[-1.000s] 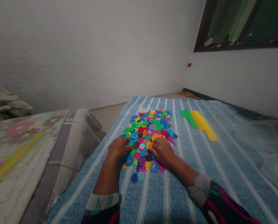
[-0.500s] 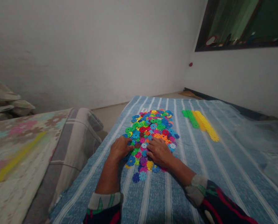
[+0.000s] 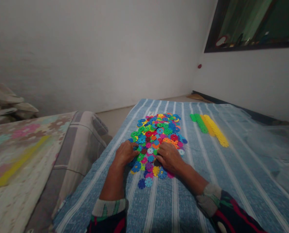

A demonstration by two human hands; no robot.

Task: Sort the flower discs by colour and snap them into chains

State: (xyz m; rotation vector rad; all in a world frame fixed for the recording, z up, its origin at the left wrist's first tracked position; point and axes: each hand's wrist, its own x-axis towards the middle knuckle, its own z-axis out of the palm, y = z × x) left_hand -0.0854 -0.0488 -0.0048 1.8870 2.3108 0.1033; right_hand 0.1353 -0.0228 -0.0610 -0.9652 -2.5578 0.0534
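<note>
A pile of plastic snowflake discs (image 3: 148, 133) in many colours spreads over a striped blue cloth. At its left edge, my left hand (image 3: 125, 153) rests on the discs, thumb and forefinger apart. My right hand (image 3: 170, 156) lies over the pile's right side, fingers bent and thumb spread from them, touching the discs. No disc is visibly gripped in either hand, though both palms hide what lies beneath. Between the hands are a white disc (image 3: 150, 151) and a brown disc (image 3: 144, 151). A dark blue disc (image 3: 141, 183) lies at the near end.
Right of the pile, green discs (image 3: 201, 124) and yellow discs (image 3: 217, 132) lie in overlapping rows. Clear plastic bags (image 3: 273, 139) sit at the far right. On the left, a yellow strip (image 3: 20, 161) rests on a flowered cover (image 3: 35, 132). A wall stands behind.
My right hand has shifted slightly right, uncovering a green disc and a dark disc near its fingers. My left hand has barely moved.
</note>
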